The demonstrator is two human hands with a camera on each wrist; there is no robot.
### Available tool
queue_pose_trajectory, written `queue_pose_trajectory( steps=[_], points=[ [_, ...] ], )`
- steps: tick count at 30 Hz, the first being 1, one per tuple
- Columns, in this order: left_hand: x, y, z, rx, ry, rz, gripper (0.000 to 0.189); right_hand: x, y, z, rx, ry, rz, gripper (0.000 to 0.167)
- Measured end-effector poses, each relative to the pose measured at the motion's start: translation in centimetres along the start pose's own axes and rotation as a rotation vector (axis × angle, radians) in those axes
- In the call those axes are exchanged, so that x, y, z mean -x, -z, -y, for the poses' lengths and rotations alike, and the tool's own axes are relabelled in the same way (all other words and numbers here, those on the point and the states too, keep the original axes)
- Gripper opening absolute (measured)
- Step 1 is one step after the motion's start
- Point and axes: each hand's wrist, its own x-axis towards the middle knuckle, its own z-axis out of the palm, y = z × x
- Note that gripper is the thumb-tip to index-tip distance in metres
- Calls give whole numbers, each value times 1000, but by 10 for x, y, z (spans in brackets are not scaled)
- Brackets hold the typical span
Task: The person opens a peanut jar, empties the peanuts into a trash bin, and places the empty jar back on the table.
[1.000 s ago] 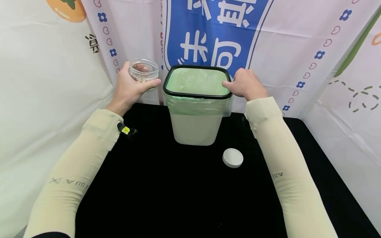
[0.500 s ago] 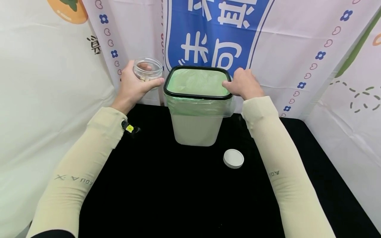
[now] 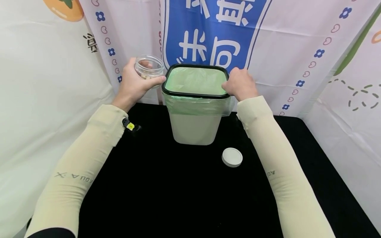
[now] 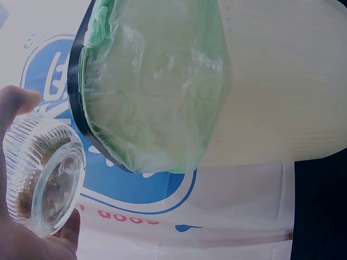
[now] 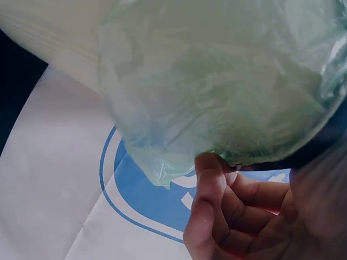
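Observation:
A pale trash bin point(image 3: 194, 130) with a black rim point(image 3: 197, 96) and a green liner bag point(image 3: 194, 107) folded over its top stands upright. My left hand point(image 3: 133, 82) grips a clear, ribbed glass jar point(image 4: 54, 187) beside the bin's left rim, thumb pointing at the bin. The jar is lidless and nearly upright, with small pale-brown pieces at its bottom. At the bin's right rim, my right hand point(image 3: 240, 84) has its fingers curled and pinches the edge, with thumb and index finger point(image 5: 209, 173) at the liner.
A round white lid point(image 3: 232, 157) lies on the black tablecloth point(image 3: 166, 191), in front and right of the bin. Behind hangs a printed curtain point(image 3: 282, 43) with a blue sign, and white cloth walls point(image 3: 44, 82) close in the sides.
My left hand has brought the jar a little rightward, closer to the bin's rim. The right forearm has shifted slightly left while that hand stays at the bin's right edge.

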Motion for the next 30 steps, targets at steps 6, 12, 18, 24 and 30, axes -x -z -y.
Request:
queue_pose_trajectory(
  steps=[6, 12, 18, 24, 30],
  points=[
    [1, -1, -3, -43, -13, -10, 75, 2, -1, 4, 12, -31, 19, 24],
    [-1, 0, -8, -45, -34, -18, 72, 1, -1, 5, 10, -52, 26, 29],
    [-3, -1, -11, -60, -57, -26, 71, 1, 0, 5, 6, -63, 48, 33],
    [-5, -3, -13, -108, -80, -40, 71, 2, 0, 3, -4, -67, 61, 33],
    [-6, -4, -19, -136, -94, -35, 74, 1, 0, 3, -6, -77, 68, 32]
  ],
)
